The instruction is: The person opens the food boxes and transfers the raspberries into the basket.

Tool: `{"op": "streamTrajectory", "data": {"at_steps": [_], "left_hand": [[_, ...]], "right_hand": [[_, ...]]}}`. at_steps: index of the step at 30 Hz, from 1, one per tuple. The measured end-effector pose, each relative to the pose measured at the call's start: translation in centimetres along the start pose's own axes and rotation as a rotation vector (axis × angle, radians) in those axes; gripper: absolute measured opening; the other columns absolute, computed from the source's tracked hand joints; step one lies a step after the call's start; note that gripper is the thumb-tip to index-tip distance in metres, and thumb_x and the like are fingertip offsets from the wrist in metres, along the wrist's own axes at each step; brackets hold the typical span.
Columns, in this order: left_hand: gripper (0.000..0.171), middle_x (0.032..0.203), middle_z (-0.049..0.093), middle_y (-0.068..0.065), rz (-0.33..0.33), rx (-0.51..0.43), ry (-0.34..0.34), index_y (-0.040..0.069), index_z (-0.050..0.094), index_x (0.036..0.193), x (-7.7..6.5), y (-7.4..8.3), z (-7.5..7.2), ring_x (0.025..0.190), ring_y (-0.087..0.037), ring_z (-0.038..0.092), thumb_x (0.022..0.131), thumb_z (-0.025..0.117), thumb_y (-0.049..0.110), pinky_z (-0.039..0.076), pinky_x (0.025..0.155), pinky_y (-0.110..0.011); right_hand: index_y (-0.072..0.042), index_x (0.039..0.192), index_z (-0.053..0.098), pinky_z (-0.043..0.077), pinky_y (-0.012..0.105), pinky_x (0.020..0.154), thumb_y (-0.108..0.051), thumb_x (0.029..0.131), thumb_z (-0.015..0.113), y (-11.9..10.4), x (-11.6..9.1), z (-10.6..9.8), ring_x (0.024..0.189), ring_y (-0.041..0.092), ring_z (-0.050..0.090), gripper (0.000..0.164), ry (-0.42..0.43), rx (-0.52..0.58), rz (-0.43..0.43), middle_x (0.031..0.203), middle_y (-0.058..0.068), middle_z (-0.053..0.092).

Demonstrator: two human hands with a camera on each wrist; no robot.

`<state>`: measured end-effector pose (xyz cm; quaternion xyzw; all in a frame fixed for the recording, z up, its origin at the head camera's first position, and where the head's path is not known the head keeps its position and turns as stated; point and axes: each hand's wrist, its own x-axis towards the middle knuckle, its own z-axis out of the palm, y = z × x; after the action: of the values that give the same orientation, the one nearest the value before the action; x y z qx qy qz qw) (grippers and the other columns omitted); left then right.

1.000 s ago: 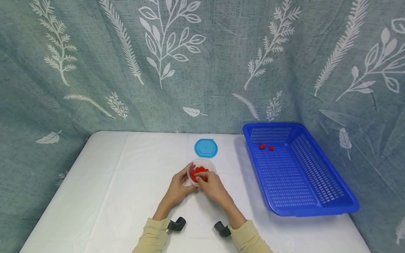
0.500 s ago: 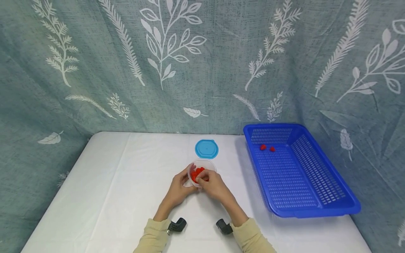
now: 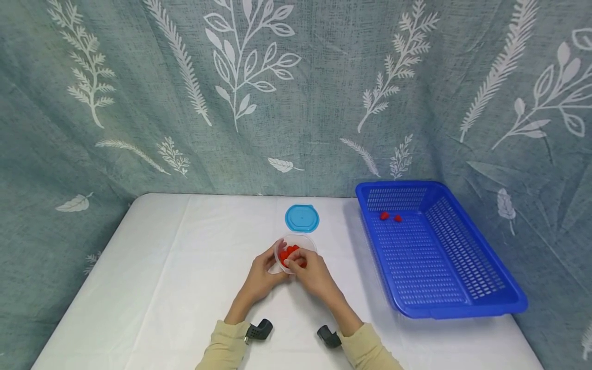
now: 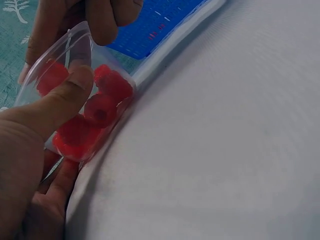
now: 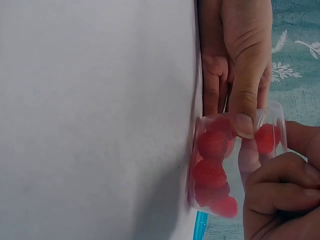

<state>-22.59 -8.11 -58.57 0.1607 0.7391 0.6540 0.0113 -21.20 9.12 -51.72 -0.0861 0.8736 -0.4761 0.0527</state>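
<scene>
In the head view my left hand [image 3: 260,277] grips a small clear plastic container [image 3: 300,240] from the left side, standing on the white table. Its thumb lies across the container's near wall in the left wrist view, with fingers low around the side. Several raspberries [image 4: 101,110] are heaped at the bottom. From the right, my right hand [image 3: 313,270] reaches over the rim with its fingers inside. One raspberry [image 5: 267,138], higher than the others, is pinched between those fingers. The right fingers partly hide the contents in the head view.
A blue lid [image 3: 302,218] lies just behind the container. At the right stands a large blue plastic basket [image 3: 423,264], with two red berries [image 3: 384,215] at its far left corner. A green leaf-patterned curtain [image 3: 296,103] hangs behind the white table [image 3: 185,308].
My right fingers have shifted slightly inside the container and hide some of the raspberries differently. The left hand, container, lid and basket stay in place.
</scene>
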Motion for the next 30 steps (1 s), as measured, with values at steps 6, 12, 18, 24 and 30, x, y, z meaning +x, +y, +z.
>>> {"op": "streamTrajectory", "data": {"at_steps": [6,12,18,24,30], "left_hand": [[0.086,0.157,0.047,-0.008,0.010,0.017,-0.015,0.015,0.041,0.157,-0.1,0.2,-0.1,0.146,-0.025,0.043,0.082,0.082,0.001,0.036,0.119,-0.035],[0.086,0.156,0.047,-0.008,-0.007,0.028,-0.014,0.017,0.041,0.157,-0.2,0.3,-0.1,0.146,-0.026,0.043,0.083,0.083,0.004,0.037,0.118,-0.037],[0.084,0.154,0.051,-0.009,-0.009,0.013,-0.003,0.016,0.043,0.156,-0.2,0.4,0.0,0.145,-0.027,0.045,0.082,0.083,0.003,0.037,0.119,-0.041],[0.085,0.152,0.052,-0.014,-0.026,0.029,0.013,0.011,0.042,0.155,-0.2,0.4,0.3,0.144,-0.030,0.046,0.081,0.081,-0.002,0.037,0.119,-0.042],[0.083,0.152,0.053,-0.009,-0.037,0.033,0.009,0.017,0.044,0.155,-0.1,0.3,0.1,0.143,-0.028,0.048,0.082,0.082,0.003,0.037,0.119,-0.041]], "right_hand": [[-0.002,0.109,0.076,0.057,0.026,0.073,-0.017,0.098,0.067,0.1,-0.3,-0.2,0.094,0.021,0.061,0.021,-0.010,0.000,0.004,0.107,0.010,0.074],[-0.003,0.109,0.076,0.056,0.027,0.076,-0.010,0.096,0.067,0.1,-0.4,-0.3,0.096,0.022,0.061,0.018,-0.015,0.021,-0.004,0.109,0.010,0.074],[-0.007,0.098,0.078,0.051,0.022,0.070,-0.012,0.090,0.076,0.2,-0.7,-0.5,0.091,0.020,0.060,0.010,0.089,0.074,-0.031,0.094,0.003,0.073],[-0.007,0.089,0.076,0.044,0.018,0.055,-0.015,0.088,0.079,-0.1,-1.3,-1.0,0.078,0.014,0.057,0.008,0.167,0.160,-0.009,0.079,0.001,0.069],[-0.009,0.087,0.075,0.040,0.016,0.047,-0.015,0.087,0.081,-0.7,-1.9,-1.6,0.068,0.015,0.053,0.009,0.189,0.200,-0.027,0.078,0.002,0.067]]}}
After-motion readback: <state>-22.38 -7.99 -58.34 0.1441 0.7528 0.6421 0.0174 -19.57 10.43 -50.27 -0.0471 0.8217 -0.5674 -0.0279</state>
